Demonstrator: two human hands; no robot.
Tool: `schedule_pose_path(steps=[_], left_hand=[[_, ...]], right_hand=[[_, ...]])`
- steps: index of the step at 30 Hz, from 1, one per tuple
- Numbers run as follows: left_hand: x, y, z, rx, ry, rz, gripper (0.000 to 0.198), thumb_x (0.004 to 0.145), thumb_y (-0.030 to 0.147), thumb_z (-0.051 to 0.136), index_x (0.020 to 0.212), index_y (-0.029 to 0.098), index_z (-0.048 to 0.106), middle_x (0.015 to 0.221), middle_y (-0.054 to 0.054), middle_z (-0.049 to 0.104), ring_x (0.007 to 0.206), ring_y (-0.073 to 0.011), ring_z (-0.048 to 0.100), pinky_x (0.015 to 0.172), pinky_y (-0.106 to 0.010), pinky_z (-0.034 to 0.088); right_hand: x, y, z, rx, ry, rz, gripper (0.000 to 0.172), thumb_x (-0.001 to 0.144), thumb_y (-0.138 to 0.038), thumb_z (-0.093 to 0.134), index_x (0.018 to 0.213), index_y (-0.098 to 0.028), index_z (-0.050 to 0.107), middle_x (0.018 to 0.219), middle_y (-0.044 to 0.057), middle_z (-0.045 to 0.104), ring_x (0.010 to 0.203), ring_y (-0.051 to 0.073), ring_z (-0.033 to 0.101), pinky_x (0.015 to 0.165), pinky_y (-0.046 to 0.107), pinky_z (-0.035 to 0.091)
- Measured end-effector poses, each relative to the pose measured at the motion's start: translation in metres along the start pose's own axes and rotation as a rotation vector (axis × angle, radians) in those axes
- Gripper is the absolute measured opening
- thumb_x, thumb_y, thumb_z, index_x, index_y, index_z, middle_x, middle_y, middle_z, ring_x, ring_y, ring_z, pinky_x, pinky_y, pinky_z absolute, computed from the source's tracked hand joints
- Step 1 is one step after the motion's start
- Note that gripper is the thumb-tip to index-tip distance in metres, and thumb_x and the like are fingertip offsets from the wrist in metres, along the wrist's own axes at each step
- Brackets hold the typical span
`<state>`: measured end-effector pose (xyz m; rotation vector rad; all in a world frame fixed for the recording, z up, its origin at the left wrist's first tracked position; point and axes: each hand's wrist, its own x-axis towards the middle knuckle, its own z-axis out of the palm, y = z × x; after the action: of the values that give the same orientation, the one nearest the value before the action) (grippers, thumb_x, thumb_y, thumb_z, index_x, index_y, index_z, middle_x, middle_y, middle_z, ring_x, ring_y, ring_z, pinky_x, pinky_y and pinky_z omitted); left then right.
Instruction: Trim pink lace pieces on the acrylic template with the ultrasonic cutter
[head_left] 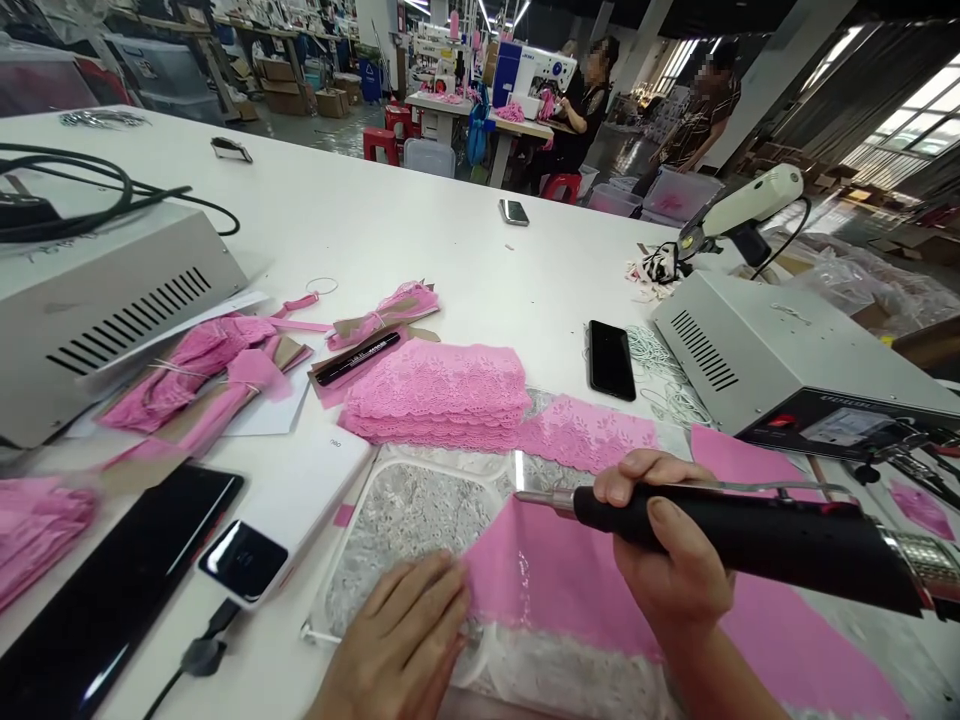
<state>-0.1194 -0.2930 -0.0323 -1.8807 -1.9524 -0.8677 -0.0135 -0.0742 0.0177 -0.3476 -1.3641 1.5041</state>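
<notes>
In my right hand (679,550) is a black handheld ultrasonic tool (750,525), gripped round its body. Its tapered metal tip points left, at the upper edge of a smooth pink fabric piece (570,580). Whether the tip touches the cloth I cannot tell. My left hand (409,635) lies flat, fingers extended, on the left corner of that fabric. Beneath is a scuffed, clear-looking board (420,510). Just beyond stands a stack of pink lace pieces (442,385), and one lace strip (589,432) lies to its right.
Grey control boxes stand left (112,310) and right (810,350). A black phone (611,360), a marker pen (358,358), bundled pink straps (202,370), a white box (315,500) and a large dark tablet (127,600) lie around. Co-workers are at the back beside a sewing machine (532,75).
</notes>
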Motion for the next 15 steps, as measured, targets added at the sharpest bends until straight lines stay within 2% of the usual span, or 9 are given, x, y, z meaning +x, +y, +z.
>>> schedule_pose_path(steps=[6, 12, 15], left_hand=[[0.0, 0.002, -0.001, -0.023, -0.009, -0.017, 0.027, 0.092, 0.005, 0.048, 0.109, 0.01, 0.068, 0.11, -0.011, 0.073, 0.116, -0.0226, 0.062, 0.097, -0.035, 0.052], [-0.004, 0.01, -0.011, -0.115, -0.029, -0.075, 0.028, 0.09, 0.003, 0.05, 0.112, 0.008, 0.067, 0.114, -0.013, 0.071, 0.118, -0.0244, 0.061, 0.098, -0.039, 0.052], [-0.009, 0.011, -0.015, -0.11, -0.045, -0.071, 0.032, 0.089, 0.0, 0.047, 0.114, 0.007, 0.065, 0.117, -0.013, 0.07, 0.119, -0.0246, 0.06, 0.098, -0.04, 0.052]], right_hand=[[0.001, -0.002, 0.0, -0.029, -0.014, 0.003, 0.008, 0.076, -0.018, 0.062, 0.083, -0.022, 0.062, 0.083, 0.0, 0.059, 0.06, 0.012, 0.057, 0.06, 0.033, 0.053], [0.0, -0.013, 0.001, -0.021, 0.054, 0.066, 0.011, 0.068, -0.019, 0.062, 0.079, -0.021, 0.065, 0.08, 0.0, 0.058, 0.055, 0.011, 0.053, 0.054, 0.032, 0.049], [-0.009, -0.021, 0.008, 0.001, -0.002, 0.115, 0.01, 0.071, -0.025, 0.067, 0.079, -0.021, 0.065, 0.078, 0.0, 0.057, 0.052, 0.01, 0.051, 0.051, 0.031, 0.048]])
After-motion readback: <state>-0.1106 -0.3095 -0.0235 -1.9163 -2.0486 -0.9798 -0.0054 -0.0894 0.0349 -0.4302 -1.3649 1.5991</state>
